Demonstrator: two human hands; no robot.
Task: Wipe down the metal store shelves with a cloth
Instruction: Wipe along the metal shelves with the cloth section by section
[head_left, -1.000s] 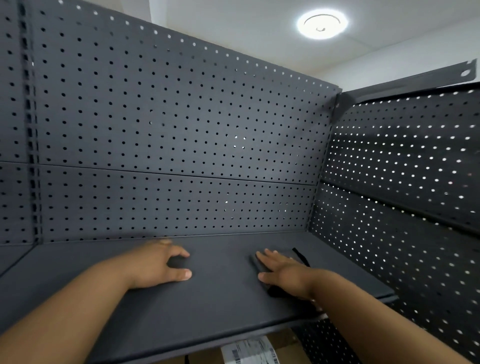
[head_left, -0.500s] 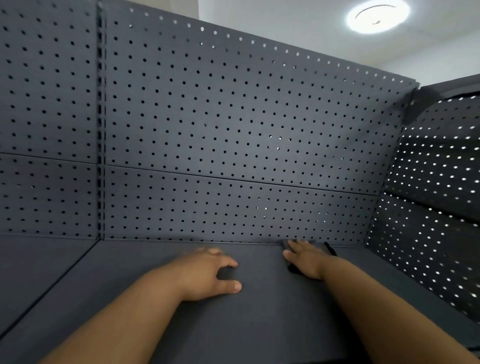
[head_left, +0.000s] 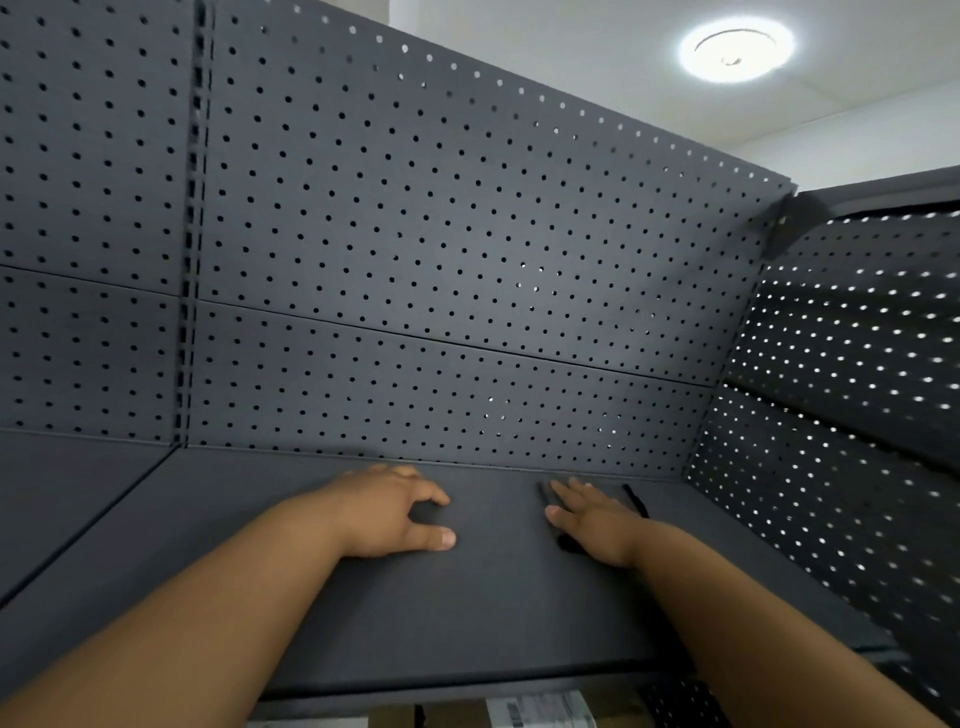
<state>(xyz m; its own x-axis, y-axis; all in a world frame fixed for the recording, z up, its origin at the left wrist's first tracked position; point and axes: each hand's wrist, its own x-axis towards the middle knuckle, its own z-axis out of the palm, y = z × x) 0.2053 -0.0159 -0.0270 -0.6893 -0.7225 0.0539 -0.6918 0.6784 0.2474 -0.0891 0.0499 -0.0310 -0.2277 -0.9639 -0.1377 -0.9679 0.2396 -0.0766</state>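
Note:
A dark grey metal shelf (head_left: 493, 613) runs across the lower half of the view. My right hand (head_left: 592, 519) lies flat with straight fingers on a dark cloth (head_left: 636, 499), pressing it onto the shelf near the back right corner. Only the cloth's edges show around the hand. My left hand (head_left: 395, 512) rests on the bare shelf to the left, thumb spread and fingertips bent onto the surface, holding nothing.
A perforated back panel (head_left: 441, 249) rises behind the shelf, and a perforated side panel (head_left: 841, 405) closes the right end. A slotted upright (head_left: 192, 234) and a seam divide this shelf from the neighbouring one (head_left: 67, 483) at left. Labelled cardboard (head_left: 540, 709) shows below the front edge.
My right hand has slid the cloth from mid-shelf back toward the rear panel. The view has shifted left. My left hand has kept its pose on the shelf.

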